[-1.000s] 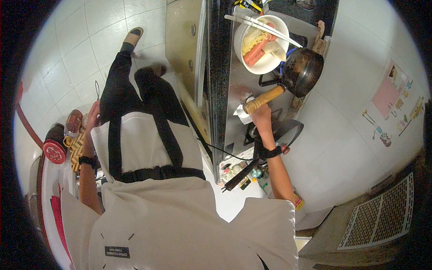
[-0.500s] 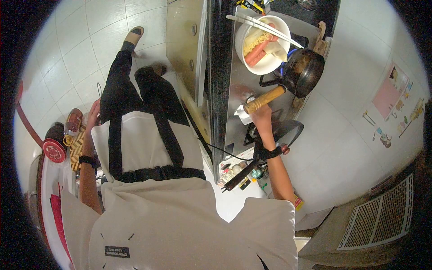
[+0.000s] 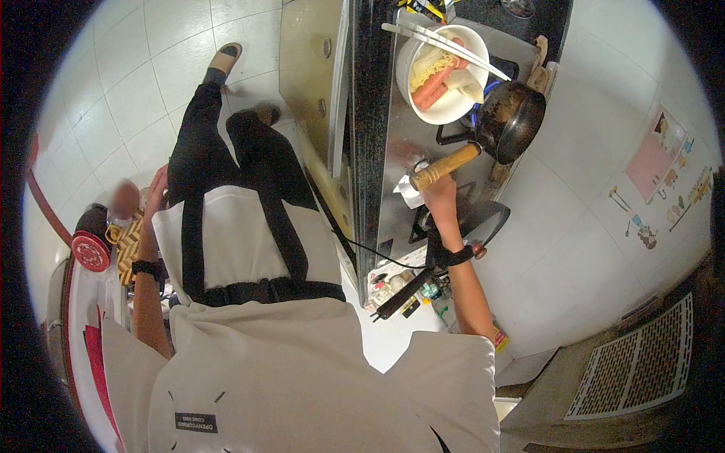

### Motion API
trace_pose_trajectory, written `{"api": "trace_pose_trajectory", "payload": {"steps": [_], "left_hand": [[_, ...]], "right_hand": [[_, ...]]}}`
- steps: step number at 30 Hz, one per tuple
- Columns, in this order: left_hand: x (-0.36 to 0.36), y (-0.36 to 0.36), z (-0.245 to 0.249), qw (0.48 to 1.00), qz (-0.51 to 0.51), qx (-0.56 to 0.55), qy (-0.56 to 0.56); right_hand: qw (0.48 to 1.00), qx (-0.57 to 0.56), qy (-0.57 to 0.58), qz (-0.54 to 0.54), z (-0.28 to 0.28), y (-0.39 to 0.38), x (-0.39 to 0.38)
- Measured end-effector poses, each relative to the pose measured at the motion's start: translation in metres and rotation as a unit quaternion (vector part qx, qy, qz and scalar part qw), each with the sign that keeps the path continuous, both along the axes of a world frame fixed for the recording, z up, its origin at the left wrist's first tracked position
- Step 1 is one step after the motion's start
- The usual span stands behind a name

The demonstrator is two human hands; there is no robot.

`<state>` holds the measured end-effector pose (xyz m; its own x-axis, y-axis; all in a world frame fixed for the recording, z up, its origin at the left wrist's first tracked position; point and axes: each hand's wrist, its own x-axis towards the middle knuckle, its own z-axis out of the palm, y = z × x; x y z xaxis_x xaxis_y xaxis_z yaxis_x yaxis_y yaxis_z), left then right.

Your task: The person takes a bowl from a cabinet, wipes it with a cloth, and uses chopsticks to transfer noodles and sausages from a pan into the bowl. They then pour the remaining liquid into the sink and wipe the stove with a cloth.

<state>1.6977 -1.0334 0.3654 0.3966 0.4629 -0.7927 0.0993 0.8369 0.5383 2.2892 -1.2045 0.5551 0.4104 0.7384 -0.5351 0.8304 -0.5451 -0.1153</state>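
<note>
My right hand (image 3: 439, 198) is closed around the wooden handle (image 3: 445, 166) of a small dark saucepan (image 3: 512, 121). The scorched pan is at the far burner, where a blue flame (image 3: 476, 113) shows beside its near edge. Left of it, a white bowl (image 3: 445, 113) holds noodles (image 3: 428, 73), pink sausages (image 3: 438, 89) and pale, soft-looking pieces. White chopsticks (image 3: 453, 51) lie across its rim. The inside of the pan cannot be made out. My left hand (image 3: 157, 192) hangs beside my thigh, fingers partly visible, loosely stretched, with nothing seen in them.
Another dark pan (image 3: 483, 219) with a long black handle (image 3: 408, 294) sits behind my right wrist. White paper (image 3: 408, 192) lies on the steel hob. A tiled wall (image 3: 581, 204) borders the stove. A dark container with a red lid (image 3: 92, 251) stands at left.
Both hands, the saucepan and the bowl stay practically where they were. Only a very slight shift of the view shows; the bottle at left now looks blurred.
</note>
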Motion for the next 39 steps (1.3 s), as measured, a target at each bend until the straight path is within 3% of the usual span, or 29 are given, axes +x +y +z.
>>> {"api": "trace_pose_trajectory", "payload": {"steps": [4, 6, 10, 12, 13, 14, 16, 18, 21, 23, 25, 27, 31, 36, 39], "left_hand": [[-0.012, -0.003, -0.019, 0.999, -0.036, 0.028, -0.01], [-0.018, -0.006, -0.029, 0.998, 0.0, -0.06, 0.004], [-0.009, -0.003, -0.013, 0.999, 0.007, -0.043, -0.012], [0.015, 0.009, 0.027, 0.988, -0.08, 0.132, 0.005], [0.005, 0.002, 0.012, 0.988, -0.08, 0.132, 0.005], [-0.013, -0.011, -0.014, 0.988, -0.081, 0.124, 0.032], [-0.005, -0.004, -0.007, 0.988, -0.083, 0.115, 0.06], [0.007, 0.004, 0.009, 1.0, 0.008, -0.019, 0.007], [0.007, 0.006, 0.008, 0.997, -0.017, -0.039, 0.059], [0.006, 0.003, 0.006, 0.999, -0.022, -0.012, 0.044], [0.005, 0.001, 0.003, 0.999, -0.027, 0.016, 0.028], [0.005, 0.0, 0.0, 0.998, 0.024, -0.047, 0.021], [-0.003, -0.005, -0.011, 0.998, 0.029, -0.058, 0.013], [-0.011, -0.008, -0.024, 0.999, -0.031, -0.022, 0.031], [-0.015, -0.012, -0.032, 0.999, -0.039, -0.01, 0.033]], "right_hand": [[0.999, 0.031, 0.002, -0.023, 0.003, 0.003, -0.005], [0.999, 0.04, 0.002, -0.025, 0.001, 0.002, -0.004], [0.998, -0.038, -0.046, -0.004, 0.001, 0.005, -0.004], [0.997, -0.046, -0.056, -0.002, 0.0, 0.003, -0.003], [0.998, -0.031, -0.052, 0.008, -0.001, 0.0, -0.001], [0.999, -0.015, -0.048, 0.018, -0.002, -0.003, 0.0], [0.999, -0.028, -0.042, 0.0, 0.001, 0.002, -0.002], [0.998, -0.04, -0.037, -0.018, 0.002, 0.003, -0.002], [0.996, -0.055, -0.066, 0.018, 0.003, 0.004, -0.004], [0.997, -0.049, -0.048, -0.037, 0.008, 0.012, -0.01], [0.999, -0.03, -0.034, -0.02, 0.01, 0.012, -0.009], [1.0, -0.011, -0.02, -0.002, 0.01, 0.011, -0.008], [0.999, -0.025, -0.04, -0.01, 0.008, 0.01, -0.009], [0.999, -0.009, -0.035, -0.031, 0.013, 0.016, -0.014], [0.996, -0.06, -0.059, -0.004, 0.009, 0.014, -0.011]]}}
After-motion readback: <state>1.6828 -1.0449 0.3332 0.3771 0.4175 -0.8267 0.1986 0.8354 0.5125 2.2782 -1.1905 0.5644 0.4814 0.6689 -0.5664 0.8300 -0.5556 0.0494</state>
